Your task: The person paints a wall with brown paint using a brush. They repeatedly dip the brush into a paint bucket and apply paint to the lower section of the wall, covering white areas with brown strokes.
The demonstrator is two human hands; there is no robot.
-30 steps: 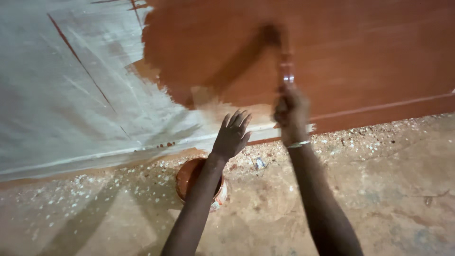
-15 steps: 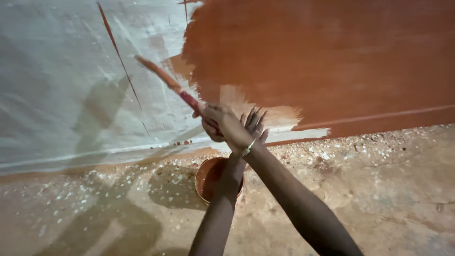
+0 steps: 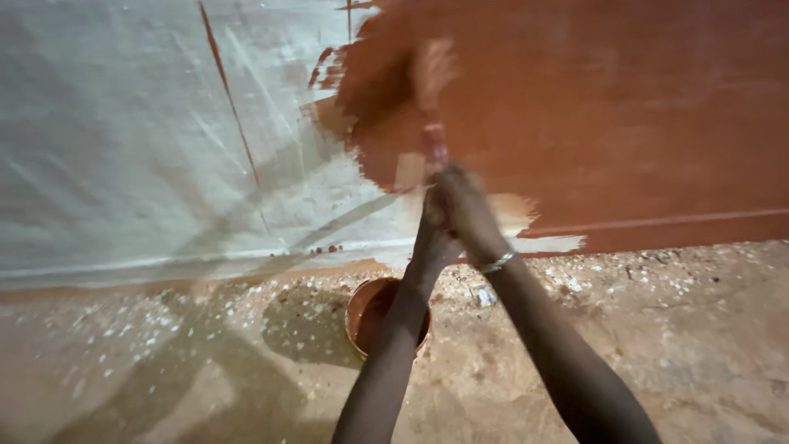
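My right hand (image 3: 459,197) is shut on a paintbrush (image 3: 432,107) that points up against the wall, its bristles blurred at the edge of the red-brown painted area (image 3: 625,115). A thin metal bangle (image 3: 498,262) circles that wrist. My left hand (image 3: 426,228) is raised just behind and below the right hand and is mostly hidden by it, so its fingers cannot be made out. Under my left forearm, a round paint can (image 3: 368,316) with red-brown paint stands on the floor close to the wall.
The left part of the wall (image 3: 131,140) is pale grey-white with thin red lines and drips. The rough concrete floor (image 3: 164,362) is strewn with white flecks along the wall's base. Shadows of my arms fall across wall and floor.
The brush swung from pointing up-left over the bare wall to upright at the paint's edge. My left hand, earlier spread open, now sits tucked behind the right hand. The view shifted slightly.
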